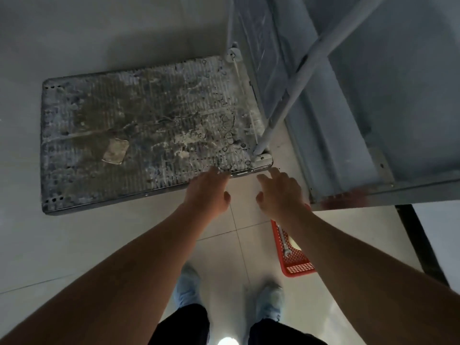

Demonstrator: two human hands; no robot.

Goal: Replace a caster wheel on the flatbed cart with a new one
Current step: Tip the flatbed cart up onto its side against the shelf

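The flatbed cart [139,130] stands upright on the tiled floor, its ribbed deck dirty and stained with pale residue. Its grey tube handle [293,78] rises from the deck's right end. No caster wheel shows from above. My left hand [207,192] reaches down to the deck's near right edge, fingers extended and touching or just short of the rim. My right hand [280,192] hovers open by the near right corner, fingers spread, holding nothing. A red plastic basket [296,265] on the floor under my right forearm holds a metal wrench [283,242].
A grey metal shelf or cabinet [361,120] stands close against the cart's right end, its lower edge near my right hand. A dark strip [420,245] runs along the floor at the right. My feet in light shoes [229,295] stand on the tiles just behind the cart.
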